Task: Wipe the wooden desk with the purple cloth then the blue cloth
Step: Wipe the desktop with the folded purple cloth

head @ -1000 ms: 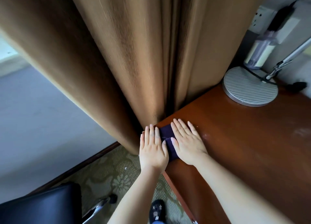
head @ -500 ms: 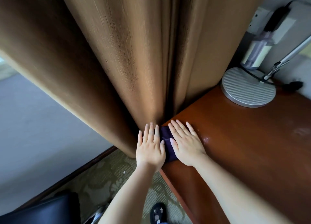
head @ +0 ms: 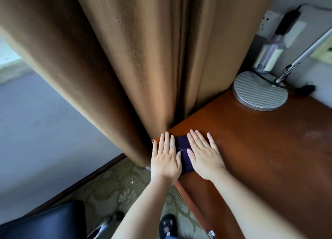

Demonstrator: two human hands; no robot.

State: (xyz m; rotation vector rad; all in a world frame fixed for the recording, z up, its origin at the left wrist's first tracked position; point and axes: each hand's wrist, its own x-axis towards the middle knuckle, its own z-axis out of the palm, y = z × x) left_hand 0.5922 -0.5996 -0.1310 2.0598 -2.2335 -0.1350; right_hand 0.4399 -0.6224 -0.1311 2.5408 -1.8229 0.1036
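Observation:
A folded dark purple cloth (head: pixel 183 152) lies on the near left corner of the reddish wooden desk (head: pixel 260 149). My left hand (head: pixel 164 159) presses flat on the cloth's left side at the desk's corner. My right hand (head: pixel 203 154) presses flat on its right side. Both hands have their fingers stretched out and cover most of the cloth. No blue cloth is in view.
A brown curtain (head: pixel 143 59) hangs right behind the corner and touches the desk's left edge. At the desk's far end stand a round grey lamp base (head: pixel 260 93) with a metal arm and a clear bottle (head: pixel 267 57). A black chair (head: pixel 41 222) sits low on the left.
Both hands stay flat on the purple cloth at the corner; they have shifted only slightly along the desk's edge, and the view has moved a little.

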